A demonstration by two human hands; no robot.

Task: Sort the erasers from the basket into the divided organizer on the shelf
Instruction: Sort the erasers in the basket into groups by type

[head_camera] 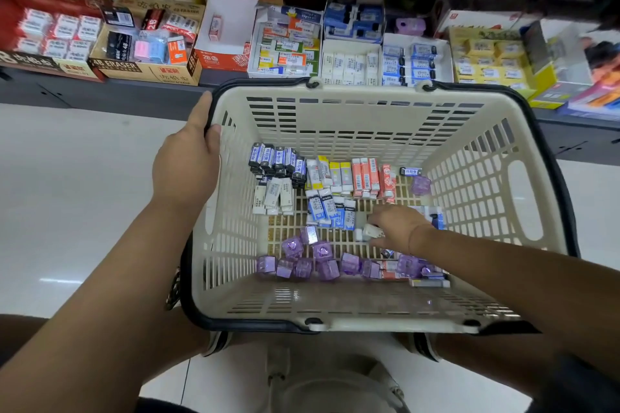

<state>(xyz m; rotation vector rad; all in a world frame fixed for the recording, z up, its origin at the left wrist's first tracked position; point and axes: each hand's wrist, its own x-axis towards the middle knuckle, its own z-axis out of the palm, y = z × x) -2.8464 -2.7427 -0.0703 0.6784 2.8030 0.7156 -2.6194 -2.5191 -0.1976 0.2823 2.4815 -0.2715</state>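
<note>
A cream plastic basket [369, 111] with a black rim sits in front of me below the shelf. My left hand [188, 164] grips its left rim. Inside lie several erasers in groups: black-and-blue ones [275, 159], white ones [276, 193], yellow ones [330, 174], orange ones [370, 178], blue-and-white ones [330, 209] and purple cubes [312, 261]. My right hand [397, 226] reaches down into the basket and pinches a white eraser [369, 232] near the floor's middle. The divided organizer [352, 60] on the shelf holds rows of erasers just beyond the basket.
Open cardboard eraser boxes [147, 54] line the shelf to the left; a yellow box [489, 57] stands to the right. A white floor [67, 194] lies left of the basket. A stool [335, 389] stands beneath the basket.
</note>
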